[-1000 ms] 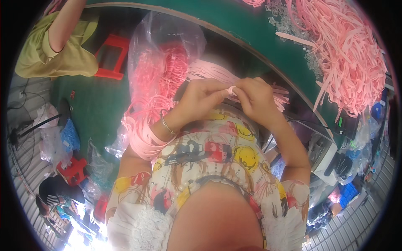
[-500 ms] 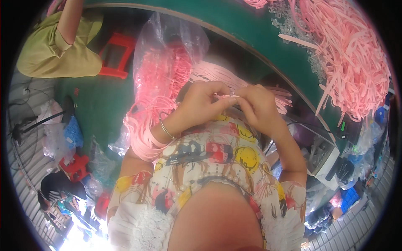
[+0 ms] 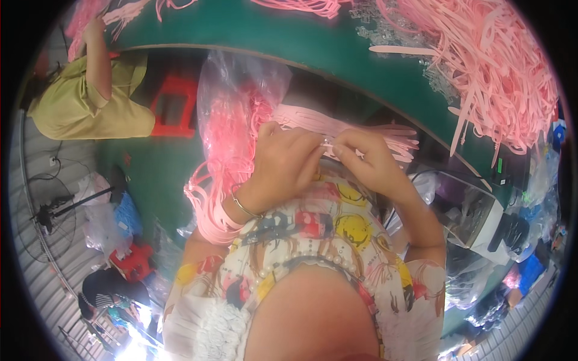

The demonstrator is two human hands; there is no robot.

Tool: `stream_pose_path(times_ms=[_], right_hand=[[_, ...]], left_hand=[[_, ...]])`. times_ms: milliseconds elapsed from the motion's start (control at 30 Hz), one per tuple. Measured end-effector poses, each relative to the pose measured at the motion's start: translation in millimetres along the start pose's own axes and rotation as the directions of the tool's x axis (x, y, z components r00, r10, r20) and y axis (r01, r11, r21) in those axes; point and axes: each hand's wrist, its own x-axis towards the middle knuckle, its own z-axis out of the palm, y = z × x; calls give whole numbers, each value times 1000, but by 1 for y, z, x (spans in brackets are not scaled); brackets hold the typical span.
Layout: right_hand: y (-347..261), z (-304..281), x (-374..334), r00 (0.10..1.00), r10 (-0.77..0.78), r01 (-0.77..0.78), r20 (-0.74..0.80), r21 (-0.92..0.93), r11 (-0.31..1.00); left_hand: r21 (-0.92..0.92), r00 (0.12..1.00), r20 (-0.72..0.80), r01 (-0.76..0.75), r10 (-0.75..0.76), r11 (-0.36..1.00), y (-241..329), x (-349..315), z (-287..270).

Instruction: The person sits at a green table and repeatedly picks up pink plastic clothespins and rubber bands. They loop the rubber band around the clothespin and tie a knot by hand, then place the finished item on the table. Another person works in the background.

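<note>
In front of my chest both hands meet. My left hand (image 3: 283, 159) is closed, pinching the end of a pink strap (image 3: 326, 148). A small clear plastic piece (image 3: 327, 140) shows at the strap's end, between the hands. The thumb and forefinger of my right hand (image 3: 368, 157) press together against that piece; its exact shape is too small to tell. Many looped pink straps (image 3: 208, 219) hang over my left forearm. Across my lap, beyond the hands, lies a bundle of flat pink straps (image 3: 313, 120).
A clear bag (image 3: 232, 84) of pink straps stands beyond my left hand. On the green table (image 3: 253, 33) lie a big heap of pink straps (image 3: 487, 72) and scattered clear plastic pieces (image 3: 442, 84). A co-worker's arm (image 3: 98, 66) and a red stool (image 3: 174, 105) are at far left.
My hands have shifted a little apart, and the clear piece now shows between them. My view has tilted, revealing more of the table and the co-worker's hand.
</note>
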Motion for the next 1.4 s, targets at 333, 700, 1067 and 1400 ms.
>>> stream_pose_path(times_ms=[333,700,1067,1400], right_hand=[[28,-3,13,939,198,-305,281,414,858],[17,-11,11,986,29,-84,165,339,937],[22,14,21,756,-650,487,-81,-594,641],[14,-12,23,982,-177,177,59,17,984]], left_hand=[[-146,993,116,6,11,989,-3,0,3],[-601,624,715,779,-315,177,-10,3,-8],[-628,591,775,760,-225,-167,-33,4,-5],[-695,804,486,593,-342,406,-4,22,-15]])
